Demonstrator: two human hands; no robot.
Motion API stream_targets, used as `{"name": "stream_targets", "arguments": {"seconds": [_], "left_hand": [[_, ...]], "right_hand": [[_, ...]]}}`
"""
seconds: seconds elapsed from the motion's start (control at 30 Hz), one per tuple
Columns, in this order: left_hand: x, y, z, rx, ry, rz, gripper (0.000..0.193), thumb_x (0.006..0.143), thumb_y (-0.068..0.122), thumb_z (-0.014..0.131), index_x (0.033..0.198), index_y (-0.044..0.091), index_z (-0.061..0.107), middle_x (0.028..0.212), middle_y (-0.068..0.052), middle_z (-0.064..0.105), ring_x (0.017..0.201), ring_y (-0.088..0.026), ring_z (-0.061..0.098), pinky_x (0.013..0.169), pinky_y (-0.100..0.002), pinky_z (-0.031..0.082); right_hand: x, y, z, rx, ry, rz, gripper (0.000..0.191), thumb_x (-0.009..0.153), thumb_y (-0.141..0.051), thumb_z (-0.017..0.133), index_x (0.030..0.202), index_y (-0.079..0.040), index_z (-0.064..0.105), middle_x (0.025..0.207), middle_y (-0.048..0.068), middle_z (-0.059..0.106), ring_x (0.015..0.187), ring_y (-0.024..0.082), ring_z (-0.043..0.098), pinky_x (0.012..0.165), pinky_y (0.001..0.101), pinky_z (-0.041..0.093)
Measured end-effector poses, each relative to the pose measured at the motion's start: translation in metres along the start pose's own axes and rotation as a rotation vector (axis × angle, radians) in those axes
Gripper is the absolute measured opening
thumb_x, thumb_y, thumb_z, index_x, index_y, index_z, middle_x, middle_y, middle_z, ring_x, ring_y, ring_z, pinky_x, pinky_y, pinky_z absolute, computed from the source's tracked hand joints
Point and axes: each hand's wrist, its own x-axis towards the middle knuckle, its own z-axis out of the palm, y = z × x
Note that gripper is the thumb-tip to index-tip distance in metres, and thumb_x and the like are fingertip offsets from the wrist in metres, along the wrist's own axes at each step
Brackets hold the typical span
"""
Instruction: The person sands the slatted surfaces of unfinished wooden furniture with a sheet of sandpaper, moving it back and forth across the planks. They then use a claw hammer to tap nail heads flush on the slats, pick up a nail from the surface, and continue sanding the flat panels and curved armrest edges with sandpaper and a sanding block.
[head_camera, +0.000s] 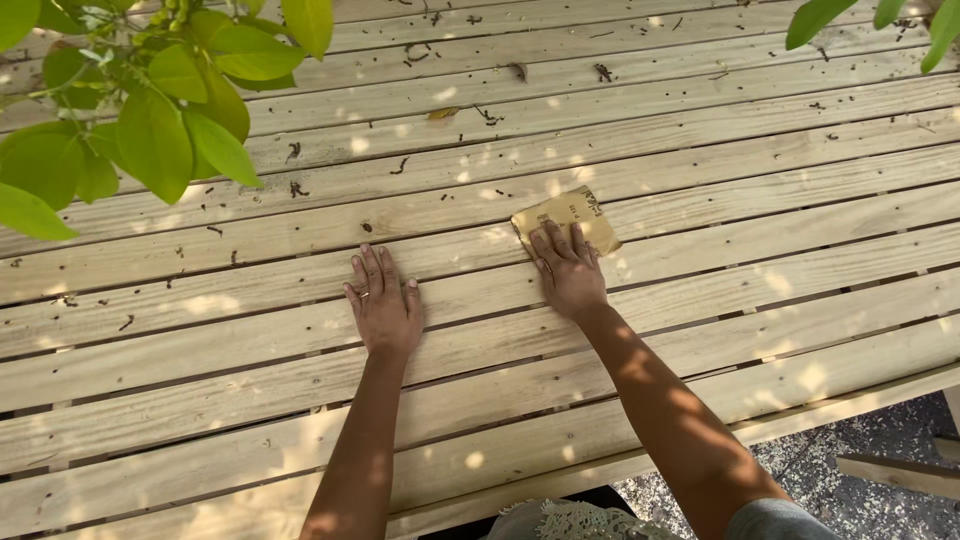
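Observation:
A tan sheet of sandpaper (578, 212) lies flat on a pale wooden slatted surface (700, 150). My right hand (568, 270) presses down on the sheet's near edge with fingers spread over it. My left hand (384, 303) rests flat on a plank to the left, palm down, fingers together, holding nothing; a ring shows on one finger. The two hands are about a hand's width apart.
Green leaves (150, 110) hang over the top left, and more leaves (880, 20) at the top right. Small dark bits of debris (296, 187) dot the planks. The surface's near edge runs along the bottom, with gravel ground (870, 500) at the lower right.

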Motion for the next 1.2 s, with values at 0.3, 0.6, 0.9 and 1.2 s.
{"name": "stream_targets", "arguments": {"seconds": [0.3,0.6,0.9,1.2], "left_hand": [[0.000,0.186,0.093,0.035,-0.100,0.084,0.069,0.104,0.044,0.032,0.163,0.009,0.017,0.173,-0.011,0.001,0.159,-0.030,0.001,0.126,-0.054,0.002],[-0.032,0.318,0.135,0.011,-0.139,0.236,0.070,0.104,0.042,0.035,0.163,0.008,0.018,0.172,-0.012,0.004,0.158,-0.031,0.003,0.125,-0.052,0.007],[-0.084,0.419,0.162,-0.070,-0.180,0.296,0.071,0.105,0.044,0.037,0.162,0.007,0.018,0.172,-0.012,0.002,0.158,-0.030,0.003,0.126,-0.049,0.007],[-0.153,0.510,0.189,-0.133,-0.245,0.356,0.070,0.103,0.045,0.038,0.162,0.010,0.021,0.172,-0.011,0.001,0.159,-0.029,0.002,0.127,-0.048,0.004]], "right_hand": [[-0.060,0.149,-0.011,0.005,-0.104,-0.418,0.051,0.105,-0.043,0.042,0.155,-0.037,0.041,0.169,0.003,0.026,0.157,0.040,0.016,0.123,0.0571,0.023],[-0.099,0.249,-0.036,0.050,-0.013,-0.102,0.053,0.102,-0.038,0.047,0.154,-0.028,0.043,0.166,0.016,0.026,0.151,0.048,0.011,0.117,0.0608,0.021],[-0.158,0.335,-0.048,0.141,0.032,-0.041,0.052,0.103,-0.030,0.051,0.154,-0.025,0.045,0.166,0.013,0.029,0.152,0.046,0.018,0.120,0.0581,0.024],[-0.206,0.389,-0.086,0.098,-0.123,-0.049,0.095,0.077,-0.037,0.076,0.158,-0.028,0.027,0.168,0.011,0.017,0.153,0.044,0.013,0.120,0.0623,0.018]]}}
